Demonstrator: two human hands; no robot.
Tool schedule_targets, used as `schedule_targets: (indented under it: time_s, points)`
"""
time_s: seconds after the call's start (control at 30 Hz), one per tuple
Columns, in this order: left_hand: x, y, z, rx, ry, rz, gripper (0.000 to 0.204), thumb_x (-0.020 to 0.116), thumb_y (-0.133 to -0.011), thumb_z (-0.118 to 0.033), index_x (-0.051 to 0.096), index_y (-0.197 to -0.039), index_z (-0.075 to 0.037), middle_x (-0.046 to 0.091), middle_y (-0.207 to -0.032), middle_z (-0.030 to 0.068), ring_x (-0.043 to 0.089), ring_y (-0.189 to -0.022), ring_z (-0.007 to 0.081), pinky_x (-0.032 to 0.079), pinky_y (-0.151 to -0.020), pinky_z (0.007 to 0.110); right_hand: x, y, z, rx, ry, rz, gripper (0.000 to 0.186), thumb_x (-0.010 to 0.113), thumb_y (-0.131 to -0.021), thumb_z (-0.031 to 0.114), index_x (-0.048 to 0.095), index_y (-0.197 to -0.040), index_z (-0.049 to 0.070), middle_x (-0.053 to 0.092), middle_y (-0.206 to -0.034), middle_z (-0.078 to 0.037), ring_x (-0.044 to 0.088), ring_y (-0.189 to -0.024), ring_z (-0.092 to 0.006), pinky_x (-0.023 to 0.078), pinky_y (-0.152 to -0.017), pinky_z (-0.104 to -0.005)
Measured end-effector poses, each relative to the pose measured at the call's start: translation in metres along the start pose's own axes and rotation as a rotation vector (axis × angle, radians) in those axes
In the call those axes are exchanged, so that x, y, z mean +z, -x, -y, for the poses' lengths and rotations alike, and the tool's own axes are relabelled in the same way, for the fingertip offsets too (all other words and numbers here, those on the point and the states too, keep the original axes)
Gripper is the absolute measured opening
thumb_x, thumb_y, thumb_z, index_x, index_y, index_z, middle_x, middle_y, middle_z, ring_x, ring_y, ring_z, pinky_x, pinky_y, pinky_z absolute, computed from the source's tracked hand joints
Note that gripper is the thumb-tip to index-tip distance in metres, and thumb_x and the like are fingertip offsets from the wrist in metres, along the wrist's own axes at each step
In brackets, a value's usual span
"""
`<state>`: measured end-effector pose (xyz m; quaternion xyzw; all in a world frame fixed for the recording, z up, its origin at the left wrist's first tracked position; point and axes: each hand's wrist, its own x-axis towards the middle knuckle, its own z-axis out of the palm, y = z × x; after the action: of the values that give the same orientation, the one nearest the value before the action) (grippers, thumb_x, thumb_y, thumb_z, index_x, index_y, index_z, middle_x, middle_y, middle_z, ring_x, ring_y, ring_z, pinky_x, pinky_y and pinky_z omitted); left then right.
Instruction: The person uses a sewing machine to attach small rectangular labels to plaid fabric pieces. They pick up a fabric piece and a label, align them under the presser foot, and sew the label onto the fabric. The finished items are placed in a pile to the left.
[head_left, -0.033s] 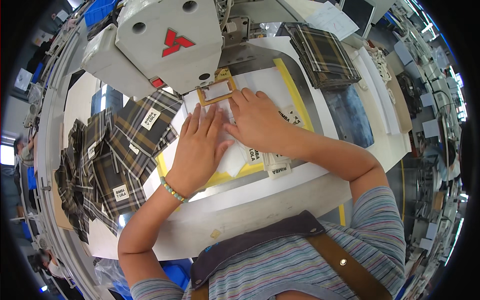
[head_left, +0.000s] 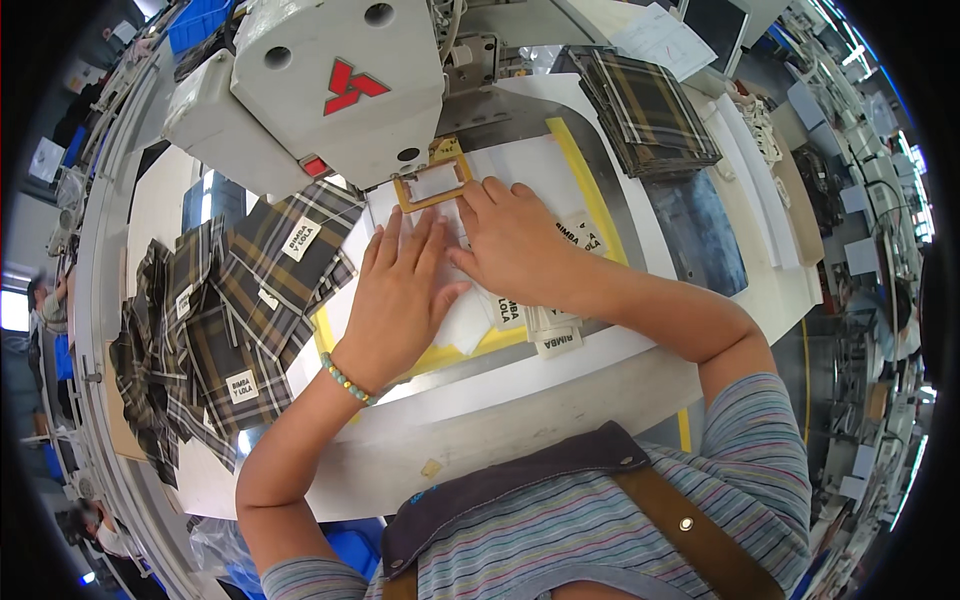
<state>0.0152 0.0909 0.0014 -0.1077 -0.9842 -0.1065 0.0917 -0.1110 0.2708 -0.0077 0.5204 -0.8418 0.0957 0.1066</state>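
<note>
My left hand [head_left: 398, 290] lies with fingers stretched on a white sheet [head_left: 505, 160], its fingertips at the near edge of a small brass-coloured rectangular frame [head_left: 407, 200]. Beside it, my right hand [head_left: 515, 235] rests with fingers forward and thumb apart, fingertips at the frame's right corner. Neither hand grips anything that I can see. The frame sits under the head of a large white sewing machine [head_left: 340, 60]. Loose cream labels with dark print [head_left: 560, 342] lie under and beside my right forearm. Yellow tape [head_left: 585, 180] borders the sheet.
Plaid fabric pieces with cream labels [head_left: 250, 290] are heaped to the left. A neat stack of plaid pieces [head_left: 650, 110] stands at the back right, near a paper sheet [head_left: 665, 40]. White strips [head_left: 750, 190] lie farther right. The machine head overhangs the work area.
</note>
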Motion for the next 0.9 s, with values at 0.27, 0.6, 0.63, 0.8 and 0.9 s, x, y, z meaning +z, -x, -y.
schedule_targets:
  time_s: [0.27,0.6,0.63,0.8,0.9]
  points:
    - [0.004,-0.005,0.002,-0.009,-0.059,0.063,0.084,0.065,-0.105,-0.049,0.037,-0.167,0.001,0.035,-0.174,0.0229,0.024,-0.162,0.0515,0.022,-0.131,0.062,0.000,0.000,0.001,0.007,0.049,0.025,0.047,0.073,-0.098,0.039,0.074,-0.120,-0.004,0.063,-0.118,-0.012,0.060,-0.110,-0.0272,0.050,-0.086,-0.0426]
    - [0.015,-0.016,0.013,0.013,-0.033,0.022,0.093,0.058,-0.105,-0.063,0.035,-0.167,0.002,0.031,-0.176,0.0239,0.020,-0.163,0.0514,0.018,-0.131,0.064,0.003,0.000,-0.001,-0.010,0.051,0.005,0.050,0.068,-0.103,0.043,0.075,-0.118,-0.004,0.063,-0.118,-0.014,0.059,-0.109,-0.0279,0.049,-0.084,-0.0438]
    - [0.018,-0.016,0.015,0.024,-0.021,0.020,0.094,0.059,-0.104,-0.064,0.037,-0.165,0.002,0.032,-0.175,0.0248,0.021,-0.162,0.0524,0.020,-0.130,0.066,0.003,0.000,-0.001,-0.013,0.056,0.011,0.050,0.067,-0.103,0.043,0.075,-0.118,-0.004,0.062,-0.118,-0.014,0.059,-0.109,-0.0279,0.050,-0.083,-0.0438]
    - [0.016,-0.021,0.021,0.041,0.016,0.010,0.095,0.060,-0.103,-0.066,0.038,-0.164,0.003,0.032,-0.175,0.0236,0.023,-0.163,0.0493,0.022,-0.129,0.066,0.001,0.002,-0.003,-0.033,0.058,-0.047,0.048,0.068,-0.103,0.043,0.076,-0.115,-0.003,0.065,-0.115,-0.012,0.061,-0.108,-0.0276,0.051,-0.083,-0.0438]
    - [0.015,-0.021,0.021,0.031,0.026,0.019,0.094,0.060,-0.103,-0.064,0.037,-0.165,0.002,0.033,-0.176,0.0224,0.022,-0.164,0.0475,0.020,-0.130,0.065,-0.025,0.003,-0.012,-0.022,-0.042,-0.014,0.044,0.069,-0.102,0.041,0.078,-0.113,0.000,0.069,-0.108,-0.010,0.065,-0.106,-0.0272,0.055,-0.082,-0.0438]
